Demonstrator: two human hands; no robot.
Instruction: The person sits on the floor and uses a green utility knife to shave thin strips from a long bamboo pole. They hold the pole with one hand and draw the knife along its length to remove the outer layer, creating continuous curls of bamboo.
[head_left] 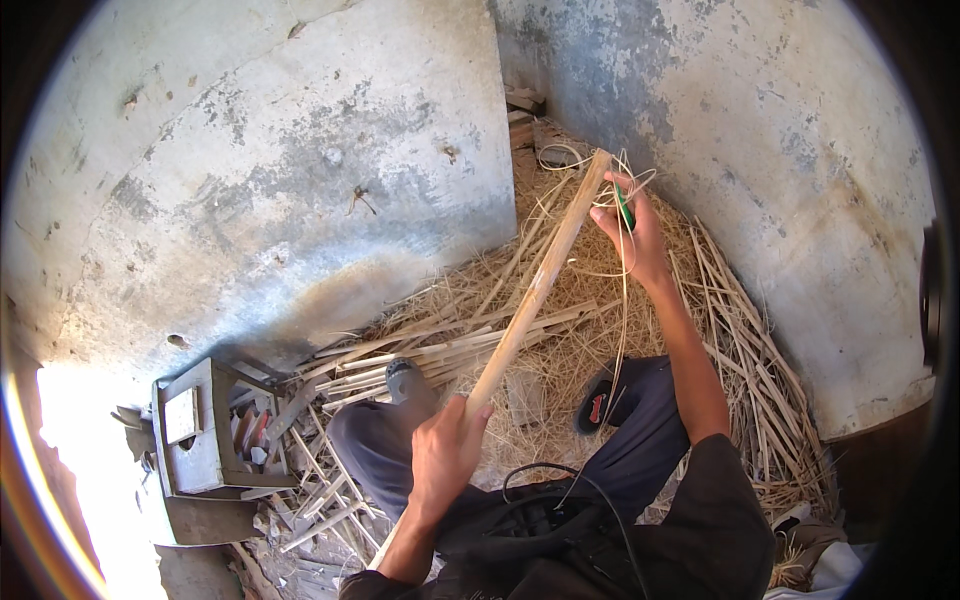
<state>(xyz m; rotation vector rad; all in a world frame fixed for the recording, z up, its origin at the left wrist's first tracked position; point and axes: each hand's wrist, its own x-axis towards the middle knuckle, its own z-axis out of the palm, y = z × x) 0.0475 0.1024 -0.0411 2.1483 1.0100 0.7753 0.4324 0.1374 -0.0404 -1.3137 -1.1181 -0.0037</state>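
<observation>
A long pale bamboo strip (540, 285) slants up and away from my lap, its far end leaning to the right. Wrapped round its lower part, my left hand (445, 455) is closed, and more of the strip shows below the wrist. My right hand (645, 240) is closed on a green-handled tool (625, 208) beside the strip's far end. The tool's blade or tip is hidden, so its kind does not show. Thin curled shavings (622, 310) loop around that end and hang below the right hand.
Shavings (560, 365) cover the floor between my bent legs. Split bamboo strips (750, 370) lie along the right wall, with others at left. A worn wooden box (200, 440) with odds and ends stands at lower left. Peeling walls (300, 150) close in ahead. A black cable (605, 495) crosses my lap.
</observation>
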